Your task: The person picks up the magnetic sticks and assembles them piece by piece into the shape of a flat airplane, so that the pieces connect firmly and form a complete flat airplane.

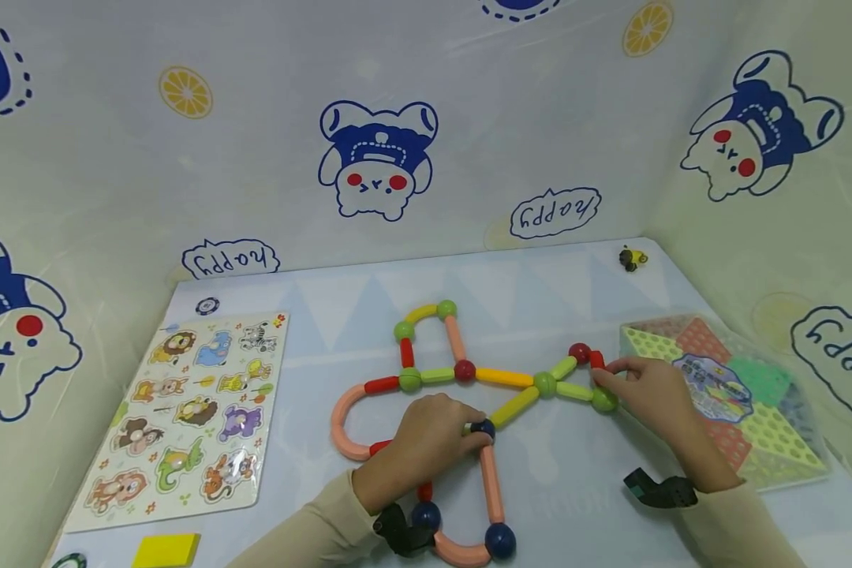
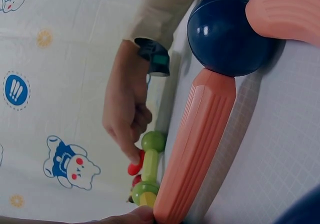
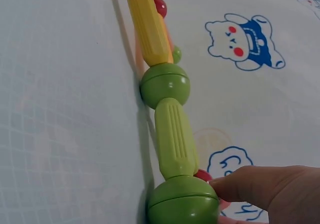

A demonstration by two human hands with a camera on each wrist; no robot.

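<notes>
A flat figure of coloured rods and balls lies on the table. My left hand (image 1: 426,442) grips a navy ball (image 1: 486,427), where a yellow-green rod (image 1: 514,407) and a straight pink rod (image 1: 493,485) meet. With thumb and fingertips, my right hand (image 1: 649,394) pinches a short red rod (image 1: 596,360) between a dark red ball (image 1: 579,353) and a green ball (image 1: 605,400). From that green ball, a light green rod (image 3: 176,139) runs to another green ball (image 3: 165,87) in the right wrist view. A larger navy ball (image 2: 227,34) fills the left wrist view's top.
An animal puzzle board (image 1: 184,426) lies at the left, with a yellow block (image 1: 166,550) in front of it. At the right, a patterned flat box (image 1: 774,442) sits beneath my right forearm. A small yellow-and-black toy (image 1: 633,259) stands near the far edge.
</notes>
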